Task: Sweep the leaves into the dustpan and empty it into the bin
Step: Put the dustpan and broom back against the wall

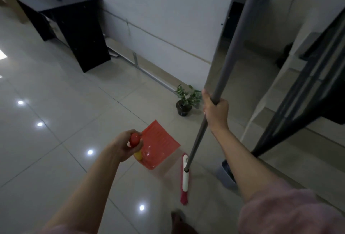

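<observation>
- Left hand (130, 145) clenched round the red handle of the dustpan (158, 142); pan held low over the tiled floor (56, 121), lip pointing away from the person; whether it touches the tiles, cannot tell.
- Right hand (215, 106) wrapped round the grey pole of the broom (184, 176); broom head (white back, red bristles) down at the floor just beside the pan's right edge, apart from it.
- Leaves: one small yellow scrap (138, 155) lies in the pan next to the handle, probably a leaf; no others made out on the tiles; frame dim and a little blurred.
- Step, judged: sweeping stage at or near its end; next move calls for holding the pan level so the contents stay in, then carrying it over and tipping it into the bin.
- Grey-blue container (225, 170) half hidden behind the right forearm, near the broom head; likely the bin, unconfirmed.
- Farther out: potted plant (186, 101) on the floor by the wall; black desk (74, 28) at far left.
- Writing: only moulded ridges on the pan; no brand or label readable anywhere.
</observation>
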